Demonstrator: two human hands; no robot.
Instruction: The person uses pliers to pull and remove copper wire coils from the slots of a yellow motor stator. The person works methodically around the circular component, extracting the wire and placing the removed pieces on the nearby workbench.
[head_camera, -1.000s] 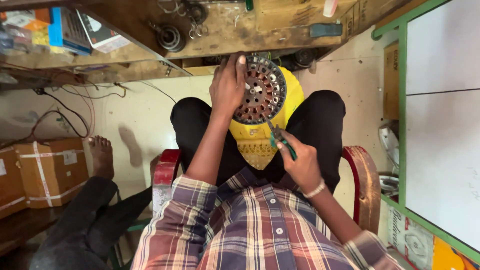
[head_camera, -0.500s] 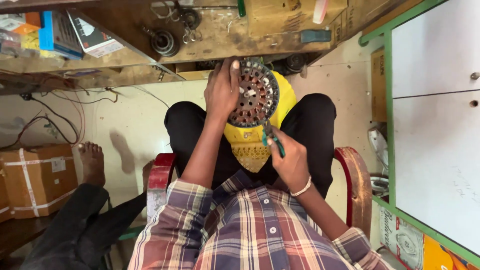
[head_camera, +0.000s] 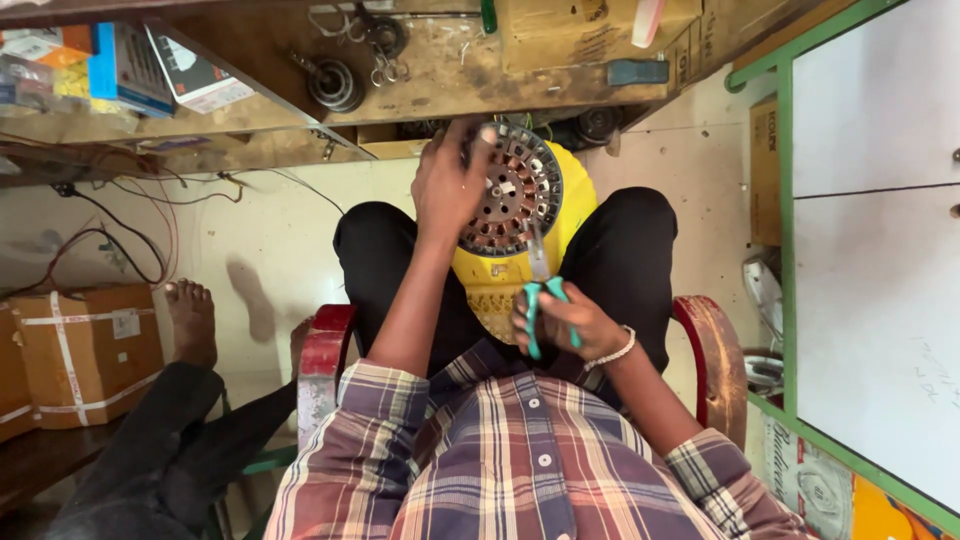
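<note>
In a cluttered repair shop, below a worn wooden counter (head_camera: 450, 75), the left hand (head_camera: 450, 185) is curled over the rim of a round motor stator (head_camera: 520, 190), steadying it on a yellow housing (head_camera: 500, 280) in the lap. Teal-handled pliers (head_camera: 545, 300) are gripped by the right hand (head_camera: 565, 325), fingers (head_camera: 530, 330) closed around them, tip at the windings.

A brown cardboard box bound with white tape (head_camera: 88, 352) sits at nine o'clock, with a small white label (head_camera: 126, 323) on its front. At eleven o'clock, a blue carton (head_camera: 122, 67), a white-and-black carton (head_camera: 192, 72) and small orange and yellow packets (head_camera: 48, 50) lie on the shelf. A brown cardboard carton (head_camera: 765, 170) stands at two o'clock. A pale printed package (head_camera: 815, 485) lies at five o'clock.
</note>
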